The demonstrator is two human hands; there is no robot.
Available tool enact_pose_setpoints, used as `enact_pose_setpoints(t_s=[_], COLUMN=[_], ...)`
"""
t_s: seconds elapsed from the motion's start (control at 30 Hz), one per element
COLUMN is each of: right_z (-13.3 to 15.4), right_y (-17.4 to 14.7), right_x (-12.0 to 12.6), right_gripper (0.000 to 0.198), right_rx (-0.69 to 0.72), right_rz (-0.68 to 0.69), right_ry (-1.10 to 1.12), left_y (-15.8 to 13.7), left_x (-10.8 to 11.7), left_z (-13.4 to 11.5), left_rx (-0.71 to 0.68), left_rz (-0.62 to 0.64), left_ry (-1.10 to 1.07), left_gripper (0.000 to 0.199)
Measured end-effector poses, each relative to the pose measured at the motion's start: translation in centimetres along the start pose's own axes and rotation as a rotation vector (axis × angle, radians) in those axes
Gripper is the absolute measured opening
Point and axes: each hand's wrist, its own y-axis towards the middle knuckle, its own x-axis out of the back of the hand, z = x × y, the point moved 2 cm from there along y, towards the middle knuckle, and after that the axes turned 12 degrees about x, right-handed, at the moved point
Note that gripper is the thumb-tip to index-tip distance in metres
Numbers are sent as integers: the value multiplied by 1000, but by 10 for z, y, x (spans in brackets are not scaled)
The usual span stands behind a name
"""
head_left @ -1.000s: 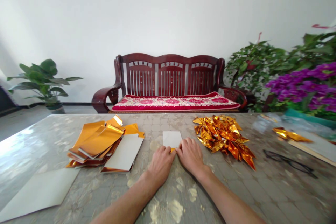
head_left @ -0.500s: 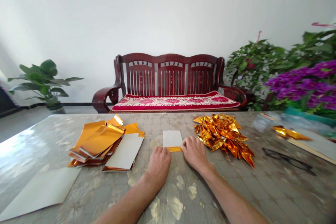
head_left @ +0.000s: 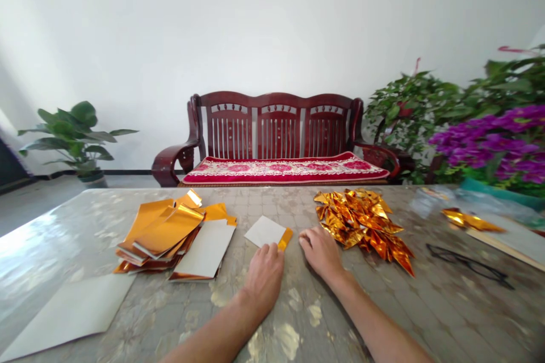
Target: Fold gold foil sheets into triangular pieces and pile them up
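A small sheet of foil paper (head_left: 264,231) lies white side up on the table, turned at an angle, with a narrow gold strip folded over along its right edge. My left hand (head_left: 264,272) has its fingers closed at the sheet's near corner and hides that corner. To the right of the sheet, my right hand (head_left: 322,252) rests on the table, apart from the paper, its fingers curled with nothing visible in them. Just beyond it is a pile of folded gold foil pieces (head_left: 361,218).
Gold foil sheets (head_left: 168,229) are stacked at the left, beside white-faced sheets (head_left: 204,249). A larger pale sheet (head_left: 70,312) lies nearer. At the right are black eyeglasses (head_left: 470,265), a board (head_left: 517,247) and purple flowers (head_left: 494,142). A wooden bench (head_left: 279,130) stands behind the table.
The sheet has turned from square-on to a slant and shifted slightly left, its gold strip now on the right. My right hand has let go of it and moved slightly right.
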Motion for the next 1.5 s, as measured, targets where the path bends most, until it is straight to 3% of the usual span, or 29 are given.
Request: enact_pose_setpoints(t_s=[0.2, 0.37, 0.7, 0.8, 0.9, 0.97, 1.03, 1.2, 1.27, 1.5], right_z=[10, 13, 16, 14, 17, 21, 26, 37, 39, 26], right_y=[2, 5, 8, 7, 2, -3, -7, -10, -9, -4], right_x=[-2, -5, -14, -7, 11, 21, 26, 21, 17, 7], right_gripper=[25, 23, 13, 13, 17, 18, 17, 16, 16, 14], right_rx=[3, -23, -69, -53, 147, 293, 393, 527, 551, 488], right_rz=[-3, 4, -9, -191, -421, -493, -514, -419, -375, -248], right_ry=[17, 153, 343, 341, 141, 6, -97, -194, -190, -114], left_y=[-2, -3, -4, -2, -2, -1, 1, 10, 13, 18], left_x=[2, 0, -9, -7, -3, -1, 0, 0, -2, -2], left_z=[-7, -10, -7, 1, 10, 14, 16, 21, 24, 31], left_rx=[-29, -48, -76, -87, -156, -184, -185, -137, -126, 16], left_rz=[40, 54, -44, -160, -409, -539, -584, -515, -468, -335], left_ry=[-51, -79, -238, -435, -637, -690, -693, -568, -516, -375], left_gripper=[26, 25, 23, 27, 30, 32, 37, 16, 23, 20])
